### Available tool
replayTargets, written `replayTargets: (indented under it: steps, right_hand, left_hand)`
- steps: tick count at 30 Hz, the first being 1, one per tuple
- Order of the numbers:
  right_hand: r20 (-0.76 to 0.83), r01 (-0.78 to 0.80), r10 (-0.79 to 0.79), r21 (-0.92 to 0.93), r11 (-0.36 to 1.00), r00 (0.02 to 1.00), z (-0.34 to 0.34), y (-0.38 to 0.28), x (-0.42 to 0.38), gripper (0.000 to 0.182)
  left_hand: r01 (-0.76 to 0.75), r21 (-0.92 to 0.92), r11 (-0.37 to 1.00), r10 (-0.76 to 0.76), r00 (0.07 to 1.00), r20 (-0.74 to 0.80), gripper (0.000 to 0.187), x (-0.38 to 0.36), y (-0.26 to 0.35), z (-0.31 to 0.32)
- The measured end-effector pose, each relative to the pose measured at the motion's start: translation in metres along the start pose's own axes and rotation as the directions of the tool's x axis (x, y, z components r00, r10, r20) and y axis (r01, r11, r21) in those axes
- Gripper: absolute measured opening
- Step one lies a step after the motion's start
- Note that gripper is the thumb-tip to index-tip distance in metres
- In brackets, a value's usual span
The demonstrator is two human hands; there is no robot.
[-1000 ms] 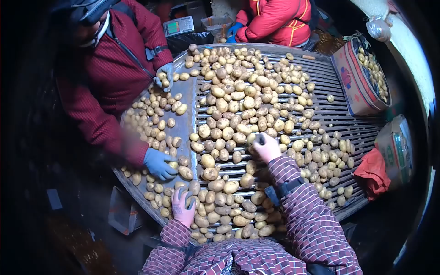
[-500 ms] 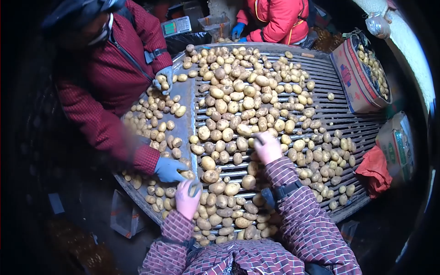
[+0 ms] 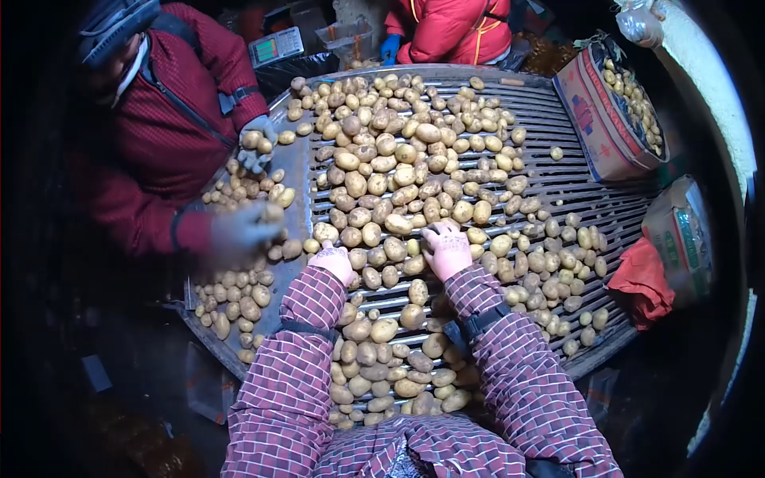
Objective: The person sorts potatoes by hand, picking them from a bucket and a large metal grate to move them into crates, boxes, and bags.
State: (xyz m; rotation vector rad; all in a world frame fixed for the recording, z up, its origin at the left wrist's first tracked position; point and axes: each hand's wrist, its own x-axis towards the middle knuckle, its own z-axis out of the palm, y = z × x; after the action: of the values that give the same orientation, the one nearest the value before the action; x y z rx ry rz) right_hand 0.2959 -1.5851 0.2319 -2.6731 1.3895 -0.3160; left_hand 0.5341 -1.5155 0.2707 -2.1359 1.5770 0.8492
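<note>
My left hand [image 3: 333, 261], in a pale pink glove, is by the near end of the sheet-metal strip at the grate's left edge. Its fingers are curled down beside a potato [image 3: 325, 233], and whatever they may hold is hidden. Over the middle of the slatted grate [image 3: 550, 191], my right hand [image 3: 448, 251] lies among the potatoes [image 3: 404, 195]. Its fingers are bent downward against them, with the grip out of sight. More potatoes [image 3: 370, 352] lie between my forearms.
Across on the left, a co-worker's gloved hand [image 3: 256, 143] holds potatoes; their other hand [image 3: 247, 227] is blurred. Another person in a red jacket [image 3: 454, 32] stands at the far edge. At right are a carton of potatoes [image 3: 598, 111], a red cloth [image 3: 644, 283] and a bag [image 3: 681, 239].
My left hand has moved forward, away from the co-worker's near hand. My right hand stays around the grate's middle. The co-worker's blurred hand has moved back and lifted. The view has shifted slightly.
</note>
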Motion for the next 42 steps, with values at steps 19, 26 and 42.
replayTargets:
  steps: [19,26,42]
  right_hand:
    - [0.265,0.206,-0.132,-0.274,0.939,0.955,0.07,-0.126,0.032,0.022]
    - [0.446,-0.331,-0.165,0.823,0.462,0.88,0.011,-0.111,0.025,0.054]
    - [-0.044,0.422,-0.49,0.58,0.697,0.871,-0.099,-0.239,-0.098,0.052]
  left_hand:
    - [-0.281,-0.781,-0.558,0.047,0.929,-0.368,0.045,-0.096,-0.069,0.103]
    - [0.237,-0.144,-0.961,0.272,0.711,-0.649,0.061,-0.101,-0.108,0.145]
    - [-0.156,-0.197,-0.968,-0.043,0.874,-0.485,0.058,-0.19,-0.077,0.142]
